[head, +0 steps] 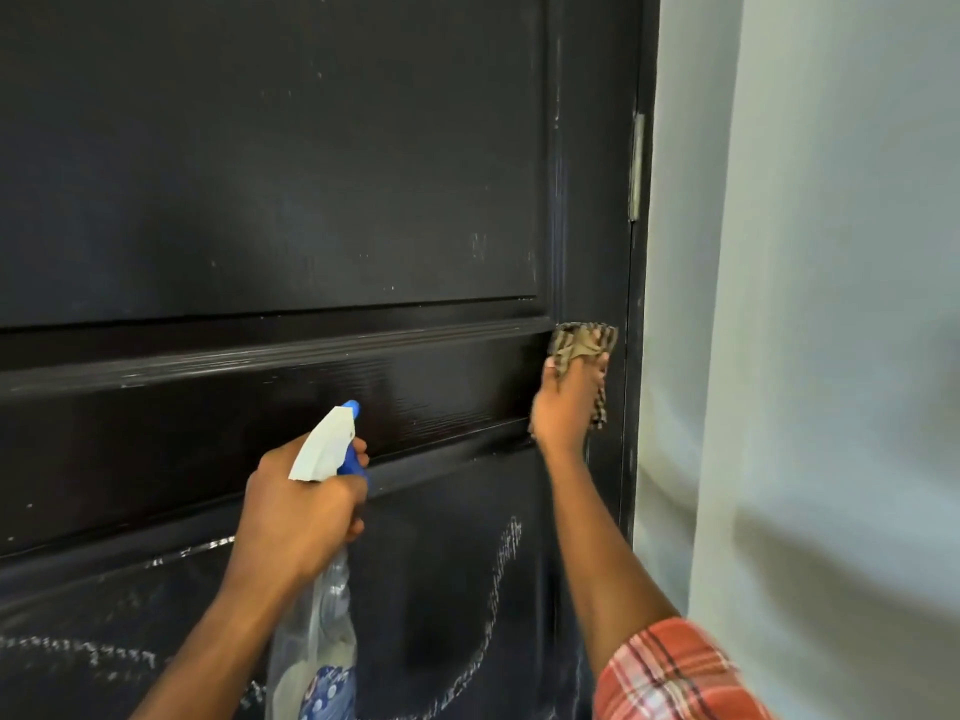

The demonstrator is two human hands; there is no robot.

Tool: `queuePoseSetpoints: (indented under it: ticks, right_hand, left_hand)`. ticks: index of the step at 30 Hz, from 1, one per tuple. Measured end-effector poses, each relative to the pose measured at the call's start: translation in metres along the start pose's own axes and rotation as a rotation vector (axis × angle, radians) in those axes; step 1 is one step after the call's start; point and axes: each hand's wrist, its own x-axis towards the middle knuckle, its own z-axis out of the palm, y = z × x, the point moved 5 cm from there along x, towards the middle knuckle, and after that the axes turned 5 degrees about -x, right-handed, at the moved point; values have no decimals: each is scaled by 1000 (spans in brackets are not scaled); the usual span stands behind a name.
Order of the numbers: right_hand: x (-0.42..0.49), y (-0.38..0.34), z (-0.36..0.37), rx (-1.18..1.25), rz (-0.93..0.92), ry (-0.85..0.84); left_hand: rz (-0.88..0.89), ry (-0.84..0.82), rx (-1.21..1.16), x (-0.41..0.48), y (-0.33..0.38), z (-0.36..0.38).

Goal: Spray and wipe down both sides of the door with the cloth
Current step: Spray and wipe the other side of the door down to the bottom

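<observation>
**Door** [260,174]: dark brown, panelled, with a hinge [636,168] on its right edge, beside a pale wall [805,304]. A glossy horizontal rail crosses the door at mid-height. White chalk-like scribbles [498,563] curve over the door's lower panel, and pale specks dot its upper panel.

**Cloth** [582,343]: brown and tan check, bunched into a wad. It lies against the door's right stile, level with the top of the rail and close to the hinge edge. A loose end hangs down the outer side of the hand.

**Right hand** [566,402]: fingers point up the door, with the cloth gathered at their tips and pressed to the door face. A red plaid sleeve [670,672] covers the upper arm.

**Spray bottle** [322,589]: clear body with a blue label, white head and blue trigger. Its long axis runs near upright, leaning slightly right. Its blue nozzle [350,406] aims up at the door's rail, close to the rail but not touching it.

**Left hand** [301,506]: wrapped round the bottle's neck, with a finger curled over the trigger, in front of the door's lower panel.
</observation>
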Motion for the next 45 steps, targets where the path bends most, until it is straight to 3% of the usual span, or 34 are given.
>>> queuePoseSetpoints:
  ticks: [3,6,9,12,17,19,24,27,29,33,35,39,41,43,45]
  right_hand:
    - [-47,-53,19,-29,-319,-46]
    - [-104,-80,43,-121,-733,-254]
    - [-108,-64,39,-166,-920,-315]
    - [-65,-25,25,-175,-776,-283]
    - [23,50,-18,38,-20,-151]
    - [35,59,-19,64,113,-140]
    - [5,-5,2,9,-5,-27]
    - [-48,-79,19,-47,-423,-54]
    - [-90,-102,35,-92,-690,-157]
    - [-113,-85,40,-208,-949,-281]
    - [-89,-65,35,-198,-890,-252]
    - [-26,3,13,-21,-235,-108]
    - [-14,20,8,38,-6,-111]
    - [-21,7,11,34,39,-110]
    - [-45,-27,20,5,-59,-88]
  left_hand:
    - [2,8,-8,3,2,5]
    - [-1,13,-4,5,2,13]
    - [-6,-15,4,2,1,26]
    - [-30,-28,-26,-1,-2,36]
    - [-41,-65,-41,-8,-6,39]
    - [-44,-57,-42,-8,-9,32]
    - [-45,-14,-42,-9,-13,10]
    - [-52,23,-49,-5,-18,0]
    - [-58,48,-50,-5,-21,-4]
    - [-47,43,-35,-8,-21,-2]
    - [-53,47,-50,-11,-22,-1]
    - [-91,58,-103,-26,-26,-7]
    - [-88,67,-91,-30,-27,-14]
    - [-85,81,-67,-33,-31,-22]
    - [-95,103,-65,-36,-34,-30]
